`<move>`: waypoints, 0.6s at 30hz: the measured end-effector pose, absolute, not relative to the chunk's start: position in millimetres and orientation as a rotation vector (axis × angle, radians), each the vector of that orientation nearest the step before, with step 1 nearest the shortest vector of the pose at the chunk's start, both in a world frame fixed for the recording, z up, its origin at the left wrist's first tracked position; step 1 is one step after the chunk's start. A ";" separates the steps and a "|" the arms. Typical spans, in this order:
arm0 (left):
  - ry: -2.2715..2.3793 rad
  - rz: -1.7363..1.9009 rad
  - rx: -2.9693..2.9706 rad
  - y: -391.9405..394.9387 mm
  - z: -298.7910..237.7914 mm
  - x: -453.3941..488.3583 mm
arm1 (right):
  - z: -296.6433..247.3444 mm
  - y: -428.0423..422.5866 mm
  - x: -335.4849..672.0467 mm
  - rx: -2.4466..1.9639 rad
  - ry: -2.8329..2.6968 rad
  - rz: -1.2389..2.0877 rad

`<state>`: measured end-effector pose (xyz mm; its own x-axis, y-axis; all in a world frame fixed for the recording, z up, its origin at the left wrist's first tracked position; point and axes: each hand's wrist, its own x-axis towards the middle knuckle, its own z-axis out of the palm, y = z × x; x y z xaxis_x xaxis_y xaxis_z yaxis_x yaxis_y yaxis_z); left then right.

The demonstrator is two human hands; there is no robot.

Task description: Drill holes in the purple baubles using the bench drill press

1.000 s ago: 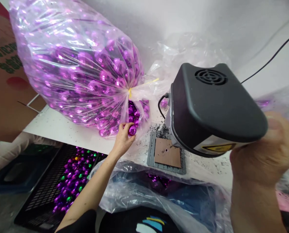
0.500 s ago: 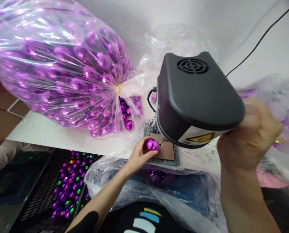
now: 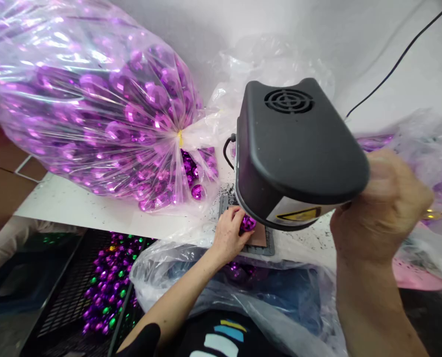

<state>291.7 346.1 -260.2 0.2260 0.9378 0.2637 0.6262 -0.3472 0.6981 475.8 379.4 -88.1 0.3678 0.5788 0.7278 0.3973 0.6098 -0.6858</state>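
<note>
My left hand [image 3: 230,232] grips a shiny purple disco-style bauble [image 3: 248,223] between thumb and fingers. The bauble is over a brown board [image 3: 258,238] lying on a grey mat [image 3: 267,249], partly beneath a black machine head [image 3: 299,153]. That machine has a round vent on top and a yellow warning label. At its right end, my right hand [image 3: 384,203] is closed around the black housing; the fingertips are hidden behind it. Below the table edge, more purple baubles [image 3: 239,269] lie in an open clear plastic bag [image 3: 213,297].
A big tied bag of purple baubles [image 3: 105,124] fills the left of the white table [image 3: 94,208]. Below it stands a black crate [image 3: 61,302] with small purple and green baubles [image 3: 107,292]. A pink basket [image 3: 417,270] is at right. A black cable [image 3: 395,64] runs along the wall.
My left hand has moved right with the bauble, bringing it farther over the board and closer under the machine head. The right hand keeps its grip on the machine.
</note>
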 end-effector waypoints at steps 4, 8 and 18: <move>1.407 0.871 2.021 345.9 -258.0 298.8 | -87.9 378.5 474.8 -0.988 -1.236 0.165; 1.406 0.908 1.952 345.8 -257.0 302.8 | -86.1 379.3 474.4 -0.982 -1.243 0.169; 1.514 0.936 1.928 344.7 -265.0 306.8 | -113.7 332.3 483.5 -0.894 -1.544 0.001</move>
